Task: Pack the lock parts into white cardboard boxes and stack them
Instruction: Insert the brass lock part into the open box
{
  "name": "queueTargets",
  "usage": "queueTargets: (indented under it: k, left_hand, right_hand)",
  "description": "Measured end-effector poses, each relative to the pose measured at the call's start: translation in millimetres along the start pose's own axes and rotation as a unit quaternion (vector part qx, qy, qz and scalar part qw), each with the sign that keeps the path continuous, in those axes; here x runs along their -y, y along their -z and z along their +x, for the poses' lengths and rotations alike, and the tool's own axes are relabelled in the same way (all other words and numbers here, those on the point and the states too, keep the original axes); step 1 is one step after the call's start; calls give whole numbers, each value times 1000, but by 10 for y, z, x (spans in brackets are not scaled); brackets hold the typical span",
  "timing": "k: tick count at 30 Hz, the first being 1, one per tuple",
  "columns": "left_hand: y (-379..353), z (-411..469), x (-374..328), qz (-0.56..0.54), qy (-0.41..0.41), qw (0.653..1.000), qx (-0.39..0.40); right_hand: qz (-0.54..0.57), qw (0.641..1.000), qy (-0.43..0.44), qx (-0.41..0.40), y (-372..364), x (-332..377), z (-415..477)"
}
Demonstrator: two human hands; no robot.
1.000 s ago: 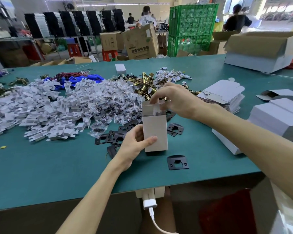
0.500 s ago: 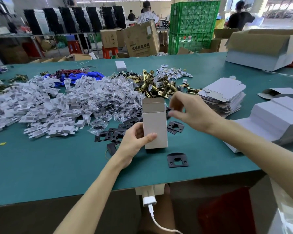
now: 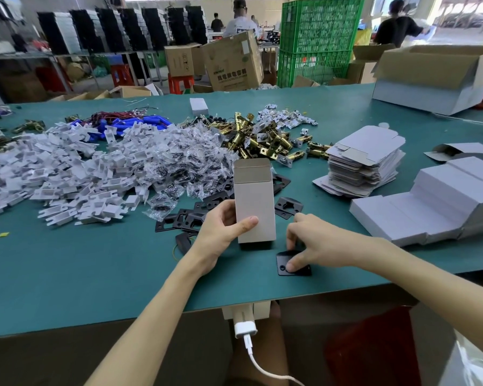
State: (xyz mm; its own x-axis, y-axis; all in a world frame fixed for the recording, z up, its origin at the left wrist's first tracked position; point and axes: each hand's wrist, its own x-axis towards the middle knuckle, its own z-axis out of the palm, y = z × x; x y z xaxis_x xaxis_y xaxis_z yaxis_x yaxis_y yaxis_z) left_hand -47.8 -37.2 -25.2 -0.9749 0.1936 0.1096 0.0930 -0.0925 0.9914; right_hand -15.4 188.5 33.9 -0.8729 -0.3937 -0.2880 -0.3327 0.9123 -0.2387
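An open white cardboard box (image 3: 253, 201) stands upright on the green table (image 3: 67, 274), its top flap raised. My left hand (image 3: 221, 232) grips its lower left side, thumb across the front. Just right of the box, my right hand (image 3: 313, 247) pinches a black strike plate (image 3: 293, 264) lying flat near the table's front edge. More black plates (image 3: 190, 221) lie behind the box, with brass latches (image 3: 260, 140), bagged screws (image 3: 179, 165) and white plastic parts (image 3: 53, 174) heaped beyond.
A stack of flat box blanks (image 3: 365, 160) sits to the right, with rows of packed white boxes (image 3: 430, 204) at the right edge. A large open carton (image 3: 435, 79) stands at the back right. People work in the background.
My right hand came away from the top of the box and dropped down to the black plate at the front edge. My left hand keeps holding the box.
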Motion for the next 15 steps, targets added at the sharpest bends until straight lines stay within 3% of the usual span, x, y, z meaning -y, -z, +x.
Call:
queueTargets:
  k: [6,10,13,15]
  left_hand:
    - [1,3,9,0,-5,1000,2]
    - [2,9,14,-4,-7,1000,2]
    - [3,1,7,-12,-2,1000,5]
    - [6,-1,1,-13,0,1000,6]
  right_hand:
    - [244,968,19,-59,159,29,-93]
    - [507,858,53,-60,368,107,-156]
    - [631,764,130,-39,596,162,-196]
    - [627,757,154,-101,715,214,-166]
